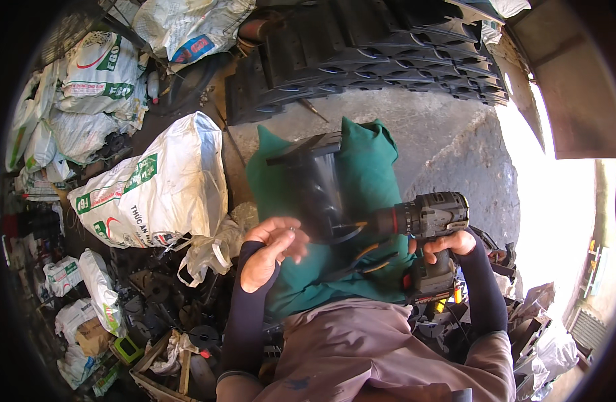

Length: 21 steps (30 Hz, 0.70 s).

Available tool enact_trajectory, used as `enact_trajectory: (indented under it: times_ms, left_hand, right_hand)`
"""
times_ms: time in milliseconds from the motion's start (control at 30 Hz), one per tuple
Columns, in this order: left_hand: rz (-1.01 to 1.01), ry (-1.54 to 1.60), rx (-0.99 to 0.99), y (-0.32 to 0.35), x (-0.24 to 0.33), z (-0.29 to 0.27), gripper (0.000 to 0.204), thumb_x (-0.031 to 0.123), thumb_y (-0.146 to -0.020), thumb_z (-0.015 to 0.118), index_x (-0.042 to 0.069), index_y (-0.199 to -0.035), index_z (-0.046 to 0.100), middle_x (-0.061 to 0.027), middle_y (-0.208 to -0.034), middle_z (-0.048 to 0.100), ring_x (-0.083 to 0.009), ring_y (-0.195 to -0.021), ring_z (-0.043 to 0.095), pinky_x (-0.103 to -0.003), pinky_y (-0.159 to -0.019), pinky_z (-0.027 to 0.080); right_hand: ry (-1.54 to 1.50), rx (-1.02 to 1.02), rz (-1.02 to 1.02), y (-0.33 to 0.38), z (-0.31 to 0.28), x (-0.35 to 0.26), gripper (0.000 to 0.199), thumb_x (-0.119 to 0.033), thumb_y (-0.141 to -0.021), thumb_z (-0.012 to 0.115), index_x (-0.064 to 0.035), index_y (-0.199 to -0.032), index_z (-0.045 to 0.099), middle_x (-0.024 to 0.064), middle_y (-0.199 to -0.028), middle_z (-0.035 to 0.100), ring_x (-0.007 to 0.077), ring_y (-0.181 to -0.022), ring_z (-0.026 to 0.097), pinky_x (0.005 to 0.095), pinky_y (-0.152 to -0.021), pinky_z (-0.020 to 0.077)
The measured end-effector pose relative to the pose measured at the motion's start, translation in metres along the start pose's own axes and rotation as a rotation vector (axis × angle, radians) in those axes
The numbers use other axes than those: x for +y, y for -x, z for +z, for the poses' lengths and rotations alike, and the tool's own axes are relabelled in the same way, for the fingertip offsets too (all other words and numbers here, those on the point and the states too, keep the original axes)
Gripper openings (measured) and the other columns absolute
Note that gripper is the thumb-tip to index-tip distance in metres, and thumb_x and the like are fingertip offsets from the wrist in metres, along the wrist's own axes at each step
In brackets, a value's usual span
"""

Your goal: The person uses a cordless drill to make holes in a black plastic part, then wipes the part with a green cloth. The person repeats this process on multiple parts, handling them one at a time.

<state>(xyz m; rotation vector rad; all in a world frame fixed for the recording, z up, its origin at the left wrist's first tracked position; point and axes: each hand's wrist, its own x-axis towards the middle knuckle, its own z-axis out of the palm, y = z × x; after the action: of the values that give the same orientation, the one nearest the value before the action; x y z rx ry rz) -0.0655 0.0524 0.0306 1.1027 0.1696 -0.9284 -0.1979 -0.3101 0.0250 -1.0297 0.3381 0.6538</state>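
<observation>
Left hand (271, 249): half-curled; cannot tell if holding anything
Right hand (453, 244): fingers wrapped round drill (441, 216)
Black part (313, 184): on green cloth (372, 171), near upper edge

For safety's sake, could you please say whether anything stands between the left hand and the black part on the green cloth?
Nothing visible stands between the left hand and the black part; the drill, in the right hand, is farther right.

The moulded part (315, 191) lies on the cloth (375, 177); the drill (443, 216) is at the cloth's right edge, a sack (197, 171) beyond its left, stacked panels (361, 57) beyond its far edge.
</observation>
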Motion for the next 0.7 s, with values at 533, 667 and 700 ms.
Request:
enact_trajectory:
  times_ms: [533,667,700]
  left_hand:
    - [0.096,-0.630,0.204,-0.022,-0.006,0.020,0.009,0.009,-0.084,0.066,0.001,-0.087,0.067,-0.0002,-0.069,0.061,-0.0031,-0.060,0.050,-0.019,-0.055,0.040]
    - [0.152,-0.757,0.261,-0.022,-0.009,0.026,0.009,0.009,-0.082,0.067,-0.001,-0.082,0.068,-0.0001,-0.066,0.061,-0.0031,-0.060,0.052,-0.020,-0.056,0.041]
    - [0.147,-0.765,0.273,-0.022,-0.010,0.028,0.010,0.009,-0.081,0.068,-0.001,-0.081,0.068,-0.0001,-0.065,0.061,-0.0032,-0.060,0.052,-0.020,-0.056,0.042]
  right_hand:
    - [0.011,0.035,0.021,-0.007,0.001,0.002,0.045,-0.005,-0.074,0.066,-0.0008,-0.118,0.056,0.0152,-0.092,0.066,0.0169,-0.057,0.058,0.0293,-0.056,0.0488]
    - [0.022,0.039,0.006,-0.006,0.003,0.001,0.045,-0.005,-0.075,0.065,-0.0007,-0.118,0.055,0.0157,-0.093,0.066,0.0175,-0.058,0.058,0.0294,-0.056,0.0487]
    - [0.001,0.038,0.014,-0.006,0.004,0.000,0.045,-0.005,-0.075,0.065,-0.0005,-0.118,0.055,0.0159,-0.094,0.066,0.0177,-0.058,0.058,0.0294,-0.057,0.0487]
